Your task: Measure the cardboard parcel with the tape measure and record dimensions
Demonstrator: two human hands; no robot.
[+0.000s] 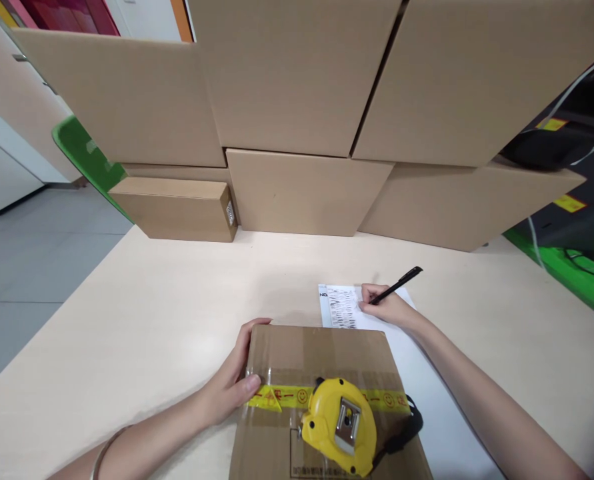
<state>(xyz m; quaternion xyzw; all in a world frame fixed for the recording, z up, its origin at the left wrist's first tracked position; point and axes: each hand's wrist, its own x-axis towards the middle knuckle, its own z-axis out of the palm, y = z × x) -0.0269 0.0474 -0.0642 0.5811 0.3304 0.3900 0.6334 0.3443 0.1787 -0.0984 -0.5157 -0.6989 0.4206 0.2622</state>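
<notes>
My right hand (384,307) is closed around a black pen (399,283), its lower end at a white paper (447,407) covered with lines of handwriting on the left part. At the near left, my left hand (237,373) grips the left side of a taped cardboard box (321,353), thumb on top and fingers along the far left edge. Yellow tape with red print runs across this box. On top of it lies a yellow tape measure (344,427) with a metal clip and a black strap. The box covers part of the paper.
Large cardboard boxes (307,193) are stacked in two rows along the back of the pale table (167,287). A smaller flat carton (177,210) stands before them at the left. Green panels (89,157) and dark equipment with cables (577,200) flank the table.
</notes>
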